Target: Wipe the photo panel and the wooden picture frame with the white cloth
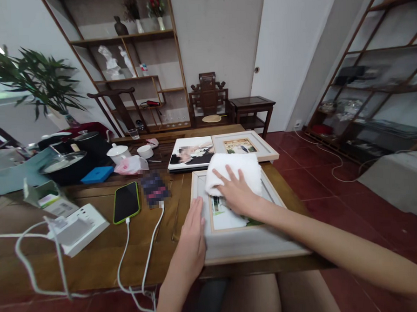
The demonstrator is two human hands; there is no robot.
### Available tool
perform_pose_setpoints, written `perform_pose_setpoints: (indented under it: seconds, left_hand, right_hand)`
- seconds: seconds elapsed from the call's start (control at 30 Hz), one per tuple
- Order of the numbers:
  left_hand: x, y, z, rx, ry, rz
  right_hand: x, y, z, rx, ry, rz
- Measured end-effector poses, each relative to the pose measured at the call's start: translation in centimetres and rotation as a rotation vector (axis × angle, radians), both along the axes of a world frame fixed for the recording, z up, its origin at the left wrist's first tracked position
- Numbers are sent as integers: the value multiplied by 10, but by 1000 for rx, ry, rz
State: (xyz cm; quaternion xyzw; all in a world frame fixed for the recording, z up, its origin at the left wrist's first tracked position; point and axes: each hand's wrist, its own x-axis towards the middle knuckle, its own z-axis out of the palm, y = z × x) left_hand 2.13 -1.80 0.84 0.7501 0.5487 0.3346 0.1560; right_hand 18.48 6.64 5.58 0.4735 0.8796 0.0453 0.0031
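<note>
A light wooden picture frame (258, 246) lies flat at the near edge of the table, with a photo (229, 220) inside its pale mat. My right hand (240, 194) grips a folded white cloth (247, 165) from above, fingers apart, pressing it on the upper part of the frame. The cloth and my hand hide much of the photo. Along the frame's left edge rests my left hand (193, 233), its fingers stretched out and touching the side. A second framed photo (241, 146) and a white-covered photo book (190, 152) lie just beyond.
Left of the frame are a green-cased phone (126, 203), a blurred dark item (155, 189), white cables (152, 245) and a white box (79, 228). Farther back stand a lidded pan (64, 166), a blue box (97, 175) and white bowls (145, 151). The table's right edge (297, 193) drops to red tiles.
</note>
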Motion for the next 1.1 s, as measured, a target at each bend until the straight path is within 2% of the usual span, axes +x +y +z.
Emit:
perform_pose_setpoints:
  seconds: [0.07,0.17,0.27,0.37,0.43,0.53,0.67,0.73,0.8,0.87,0.9,0.97,1.03,1.1]
  left_hand:
    - [2,0,3,1,-26,34]
    - [4,-1,5,-1,-68,81]
    - [3,-3,6,-3,-98,66]
    - [2,-4,5,0,-74,44]
    - [1,-3,4,2,-16,18]
    - [1,-1,2,17,64,-19]
    - [2,-2,3,9,114,-35]
    - [3,-3,5,-14,131,-50]
    - [4,-4,6,-34,144,-60]
    - [5,-4,7,-42,148,-61]
    - [5,-4,7,-42,145,-60]
    - [4,-3,6,-37,132,-56]
    - [3,-2,6,-39,124,-52]
    - [2,-1,5,-48,128,-48]
  right_hand:
    - [-13,-8,3,-30,-29,59]
    - [-20,-38,3,-107,-57,155]
    - [-11,-73,0,-142,-15,258]
    - [7,-96,-5,-176,10,336]
    - [20,-103,-5,-216,10,327]
    - [41,-104,4,-293,-18,214]
    - [77,-86,36,-397,13,113]
    - [91,-67,56,-360,119,55]
    - [98,-43,72,-205,209,-39]
    - [91,-18,78,36,272,-118]
    - [83,-7,77,154,290,-129]
    - [60,10,66,319,282,-40]
    - [33,20,48,328,209,118]
    - [10,24,28,248,105,255]
